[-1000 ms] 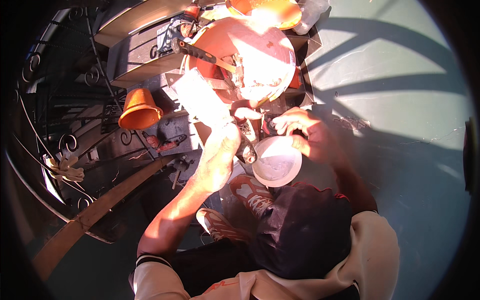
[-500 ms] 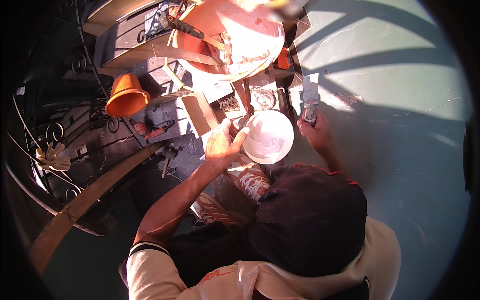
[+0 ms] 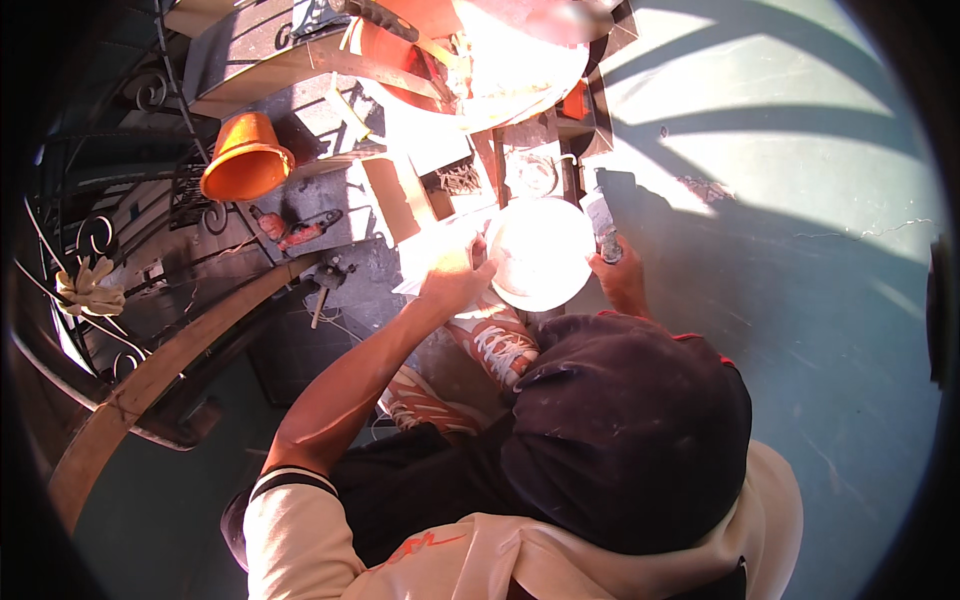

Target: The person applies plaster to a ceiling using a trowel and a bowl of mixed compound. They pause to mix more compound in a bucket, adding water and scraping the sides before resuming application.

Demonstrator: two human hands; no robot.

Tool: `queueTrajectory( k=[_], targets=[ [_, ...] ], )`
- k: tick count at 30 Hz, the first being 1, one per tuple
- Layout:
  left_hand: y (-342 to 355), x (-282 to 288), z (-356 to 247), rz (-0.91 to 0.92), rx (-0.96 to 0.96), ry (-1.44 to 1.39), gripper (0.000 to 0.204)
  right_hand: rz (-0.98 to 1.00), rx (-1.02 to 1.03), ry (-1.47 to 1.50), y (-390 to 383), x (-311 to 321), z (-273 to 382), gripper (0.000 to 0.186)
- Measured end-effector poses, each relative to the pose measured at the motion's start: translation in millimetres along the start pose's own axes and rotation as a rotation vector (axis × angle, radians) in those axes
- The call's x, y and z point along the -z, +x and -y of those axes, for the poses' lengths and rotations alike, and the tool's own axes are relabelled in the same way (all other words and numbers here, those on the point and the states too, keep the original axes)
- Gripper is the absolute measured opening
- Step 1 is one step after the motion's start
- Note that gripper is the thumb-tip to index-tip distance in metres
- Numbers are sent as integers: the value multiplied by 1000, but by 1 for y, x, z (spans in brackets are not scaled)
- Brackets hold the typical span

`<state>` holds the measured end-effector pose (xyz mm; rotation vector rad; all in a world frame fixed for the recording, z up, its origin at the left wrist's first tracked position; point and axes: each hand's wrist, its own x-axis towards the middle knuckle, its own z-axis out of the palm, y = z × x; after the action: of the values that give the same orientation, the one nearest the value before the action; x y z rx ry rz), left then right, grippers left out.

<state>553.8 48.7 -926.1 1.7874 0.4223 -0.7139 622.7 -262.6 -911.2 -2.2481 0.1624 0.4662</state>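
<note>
My left hand [image 3: 462, 272] is closed on the left side of a round white tub [image 3: 542, 290], with the thumb by its rim. Strong sunlight washes out the inside, so its contents cannot be made out. On the tub's other side, my right hand [image 3: 622, 275] grips the handle of a putty knife [image 3: 600, 215]. The blade points up and away from me, close beside the tub's right rim. Whether blade and rim touch, I cannot tell.
Beyond the tub stands a large orange basin [image 3: 385, 65] with a handled tool [image 3: 385, 20] across its edge. An orange bucket [image 3: 248, 160], a red tool [image 3: 295, 230] and a cardboard box [image 3: 397, 195] lie leftward. A curved wooden rail [image 3: 165, 355] and ironwork border the left.
My right hand has brought the putty knife leftward and nearer, up to the tub's rim. The tub has shifted slightly up and right, and its inside now looks much brighter.
</note>
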Motion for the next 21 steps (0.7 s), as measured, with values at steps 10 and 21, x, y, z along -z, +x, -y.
queueTrajectory(
  k=[10, 21],
  targets=[
    [-40, 25, -94, 179, -134, -823, 70, -184, 92, 283, -1, 63, 92, 15],
    [-71, 97, -147, 13, -423, -797, 65, -147, 173, 533, 21, 78, 154, 29]
  ],
)
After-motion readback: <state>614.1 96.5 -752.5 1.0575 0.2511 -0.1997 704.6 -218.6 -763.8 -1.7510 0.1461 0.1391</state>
